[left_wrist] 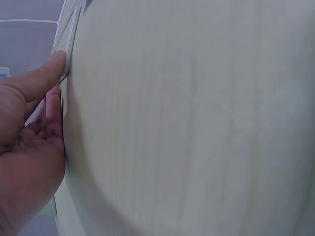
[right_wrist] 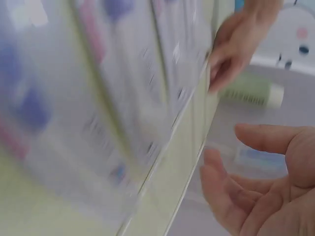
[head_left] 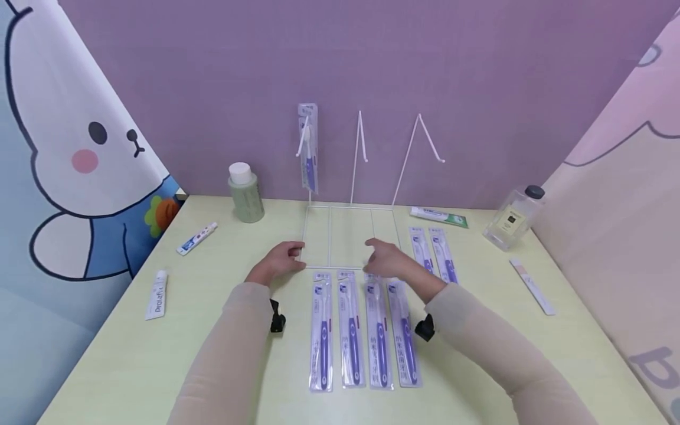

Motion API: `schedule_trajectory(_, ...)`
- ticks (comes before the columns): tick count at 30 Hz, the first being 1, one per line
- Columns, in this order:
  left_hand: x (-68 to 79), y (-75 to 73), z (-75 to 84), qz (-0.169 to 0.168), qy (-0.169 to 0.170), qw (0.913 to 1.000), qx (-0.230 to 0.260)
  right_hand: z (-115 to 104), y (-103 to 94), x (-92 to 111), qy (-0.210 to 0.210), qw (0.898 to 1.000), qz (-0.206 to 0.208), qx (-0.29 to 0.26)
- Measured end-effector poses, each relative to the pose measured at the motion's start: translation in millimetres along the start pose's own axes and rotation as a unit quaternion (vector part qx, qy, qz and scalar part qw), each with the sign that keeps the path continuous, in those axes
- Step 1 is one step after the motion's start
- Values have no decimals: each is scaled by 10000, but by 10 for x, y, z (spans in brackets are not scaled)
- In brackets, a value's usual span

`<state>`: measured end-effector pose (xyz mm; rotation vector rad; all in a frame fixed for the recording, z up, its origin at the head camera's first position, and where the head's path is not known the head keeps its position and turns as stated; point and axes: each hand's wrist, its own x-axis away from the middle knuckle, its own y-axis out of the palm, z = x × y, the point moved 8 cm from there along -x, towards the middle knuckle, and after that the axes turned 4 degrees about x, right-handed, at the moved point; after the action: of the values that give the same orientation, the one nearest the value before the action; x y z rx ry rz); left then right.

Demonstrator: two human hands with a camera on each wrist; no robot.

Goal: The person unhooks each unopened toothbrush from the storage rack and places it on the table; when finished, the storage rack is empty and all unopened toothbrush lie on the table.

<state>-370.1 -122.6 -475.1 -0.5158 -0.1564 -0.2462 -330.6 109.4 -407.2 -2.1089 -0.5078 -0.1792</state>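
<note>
A white wire display rack (head_left: 330, 236) stands on the table, its three hooks rising at the back. One packaged toothbrush (head_left: 309, 147) hangs on the left hook. At the rack's front left corner, my left hand (head_left: 278, 260) pinches the wire between thumb and fingers; the left wrist view shows the thumb (left_wrist: 47, 76) against it. Over the front right part of the base is my right hand (head_left: 390, 260), and the right wrist view shows its thumb and fingers spread apart around nothing. Several packaged toothbrushes (head_left: 323, 336) lie in a row before the rack.
Two more packaged toothbrushes (head_left: 443, 254) and a green-white toothpaste tube (head_left: 438, 217) lie to the right. Farther right are a clear bottle (head_left: 512, 218) and a slim strip (head_left: 533, 287). A green bottle (head_left: 247, 198) and two small tubes (head_left: 196, 238) are on the left.
</note>
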Motion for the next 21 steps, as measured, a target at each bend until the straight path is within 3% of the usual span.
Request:
schedule_trajectory(3,2,-1,-8,5,12,10000,-1,208,-162,-71,-127,9977,419,511)
schedule_trajectory(6,1,8,-18,13,13,10000,-26,474,-262,-157,-101,9952,703,671)
schedule_trajectory(10,-1,19,-20,5,23,10000,-40,823,-322,-248,151,9932,786,846)
schedule_trajectory(14,6,18,-8,11,0,10000,-26,1018,-304,-319,196,9964,586,589)
schedule_trajectory(21,17,-2,0,-21,-70,10000,36,1114,-262,-379,98,9984,550,36)
